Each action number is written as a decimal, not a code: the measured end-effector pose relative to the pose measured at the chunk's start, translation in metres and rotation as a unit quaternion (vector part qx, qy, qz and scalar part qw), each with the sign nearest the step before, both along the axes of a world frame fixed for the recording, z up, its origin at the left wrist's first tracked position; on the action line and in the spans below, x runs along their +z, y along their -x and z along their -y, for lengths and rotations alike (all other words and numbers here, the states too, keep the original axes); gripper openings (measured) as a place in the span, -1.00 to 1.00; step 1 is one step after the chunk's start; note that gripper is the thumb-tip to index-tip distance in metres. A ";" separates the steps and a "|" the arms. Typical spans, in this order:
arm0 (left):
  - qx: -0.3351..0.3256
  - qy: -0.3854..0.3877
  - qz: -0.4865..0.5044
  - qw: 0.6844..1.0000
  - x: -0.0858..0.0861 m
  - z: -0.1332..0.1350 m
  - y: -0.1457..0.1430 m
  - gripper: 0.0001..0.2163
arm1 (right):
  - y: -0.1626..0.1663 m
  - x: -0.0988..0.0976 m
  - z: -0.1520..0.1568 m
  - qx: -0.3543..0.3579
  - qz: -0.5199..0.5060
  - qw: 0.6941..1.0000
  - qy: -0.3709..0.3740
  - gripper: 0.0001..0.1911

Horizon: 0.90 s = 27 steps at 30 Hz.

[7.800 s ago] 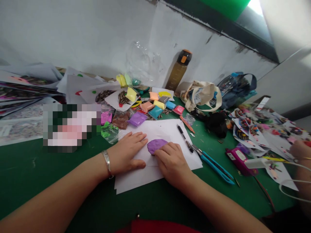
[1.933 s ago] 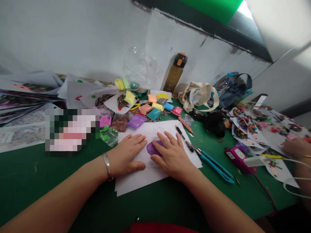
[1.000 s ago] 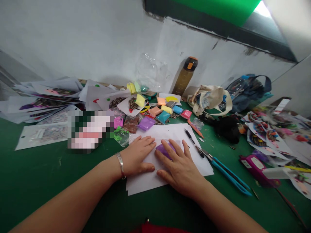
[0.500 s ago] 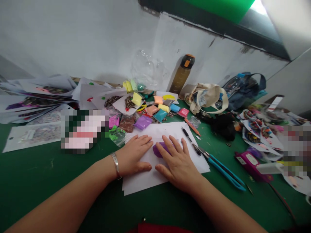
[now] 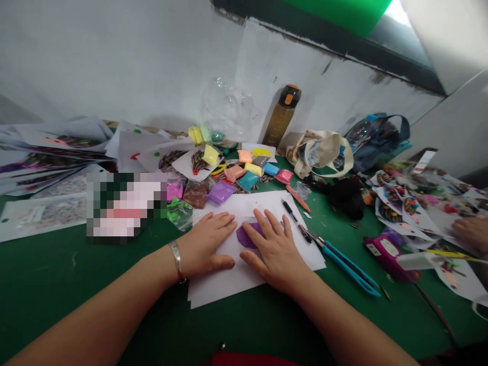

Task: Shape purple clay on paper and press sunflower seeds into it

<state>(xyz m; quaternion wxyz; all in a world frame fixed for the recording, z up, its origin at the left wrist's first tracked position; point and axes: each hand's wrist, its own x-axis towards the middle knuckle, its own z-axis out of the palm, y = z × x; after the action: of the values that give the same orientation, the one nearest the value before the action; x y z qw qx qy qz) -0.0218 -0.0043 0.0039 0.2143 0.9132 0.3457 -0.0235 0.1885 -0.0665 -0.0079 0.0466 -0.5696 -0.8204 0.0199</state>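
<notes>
White paper sheets (image 5: pixel 213 292) lie before me on the green table. A flattened purple piece of clay (image 5: pixel 244 237) rests on the paper, partly hidden by the fingers of my right hand (image 5: pixel 272 249). That hand lies flat with its fingers spread, pressing over the clay. My left hand (image 5: pixel 208 244), with a silver bracelet at the wrist, is spread flat on the paper just left of the clay. A black pen (image 5: pixel 295 218) lies on the paper's right part. Beside it, a blue-handled tool (image 5: pixel 353 269) reaches from the paper's edge onto the table.
Small coloured clay packs (image 5: pixel 247 180) cluster behind the paper. A brown bottle (image 5: pixel 281 117) leans by the wall, near a cream cloth bag (image 5: pixel 320 152). Papers with pine-cone-like pieces (image 5: pixel 76 137) pile up at left. At far right is another person's hand (image 5: pixel 470 234), near a magenta device (image 5: pixel 392 259).
The view has shifted slightly to the right. The purple clay looks a little broader under my right hand. Both my hands stay flat on the paper. Another person's hand now shows at far right.
</notes>
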 end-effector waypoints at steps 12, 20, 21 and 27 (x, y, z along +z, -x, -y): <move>0.001 0.007 -0.026 1.000 0.003 0.002 -0.001 -0.26 | -0.004 -0.006 -0.001 -0.023 0.008 1.000 -0.007 -0.39; 0.000 0.007 -0.022 1.000 0.004 0.000 -0.001 -0.29 | -0.010 -0.001 0.002 -0.047 0.026 0.998 0.016 -0.35; 0.001 0.002 -0.024 1.000 0.004 0.000 -0.001 -0.30 | -0.012 -0.001 0.003 -0.049 0.031 0.998 0.023 -0.35; -0.006 -0.009 -0.034 0.999 0.001 -0.001 -0.001 -0.30 | -0.029 -0.004 0.008 -0.063 0.070 0.995 0.029 -0.31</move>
<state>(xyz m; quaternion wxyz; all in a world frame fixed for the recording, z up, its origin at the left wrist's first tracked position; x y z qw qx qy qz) -0.0210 -0.0029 0.0053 0.1938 0.9158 0.3478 -0.0525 0.2175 -0.0742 -0.0122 -0.0260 -0.6216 -0.7829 0.0003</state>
